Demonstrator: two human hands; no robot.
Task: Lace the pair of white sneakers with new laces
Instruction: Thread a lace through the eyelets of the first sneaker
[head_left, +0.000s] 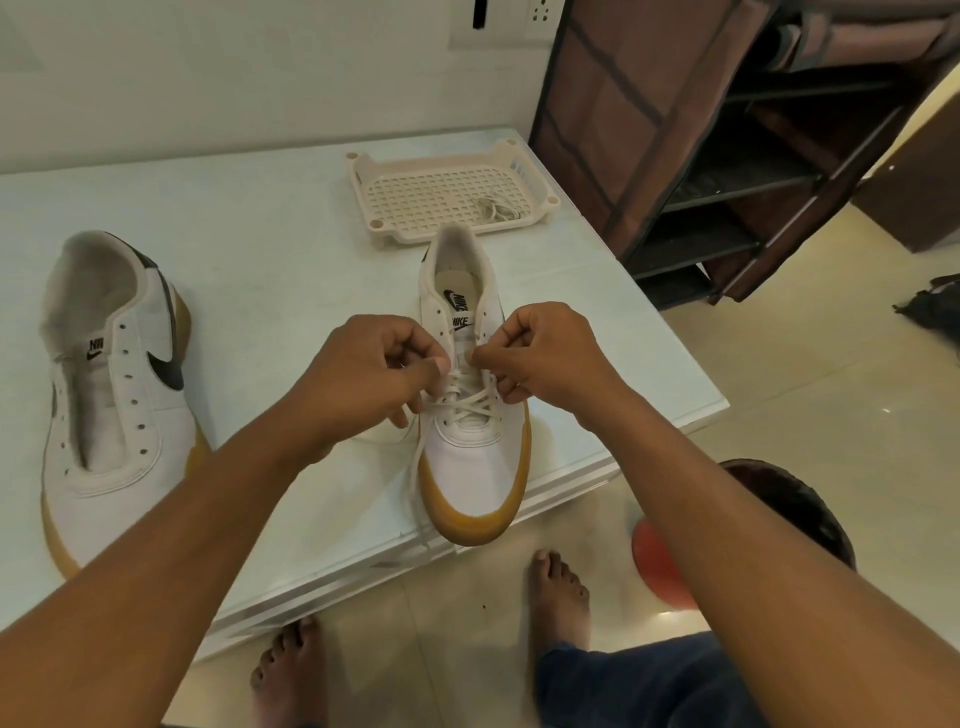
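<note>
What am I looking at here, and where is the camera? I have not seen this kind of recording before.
There is no machine: a person works with bare hands, and the single picture comes from a camera worn on the head, looking down. So the two arms reaching in from below are the wearer's own. The left hand and right hand each pinch the white lace over the middle eyelets of the near sneaker, whose lower eyelets are already laced. A second sneaker lies to the left on the white table, its visible eyelets empty. Behind stands a cream plastic tray with a bundled lace in it.
</note>
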